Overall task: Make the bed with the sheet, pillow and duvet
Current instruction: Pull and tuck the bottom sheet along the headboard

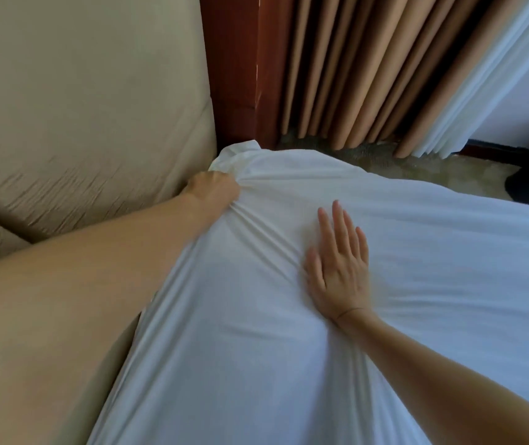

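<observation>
Bed [449,364]: fills lower centre & right, covered w/ white sheet; corner points up toward curtains.
Sheet [256,348]: white, lying over the bed; creases fan out from the top-left corner; a loose bit sticks up at the corner itself.
Headboard [80,91]: beige padded panel, left side, right beside bed edge.
Curtains [353,75]: tan folds at top, w/ white sheer to the right of them; dark red wood strip between headboard & curtains.
Floor [433,165]: carpet, seen past the bed corner; dark shape at right edge, can't tell what.
Left hand [215,191]: fist clamped on sheet at bed corner, next to headboard; fingers blurred.
Right hand [340,268]: flat, fingers spread, palm down, pressing on sheet near the corner; holds nothing.
Hands: apart, left farther up than right.
</observation>
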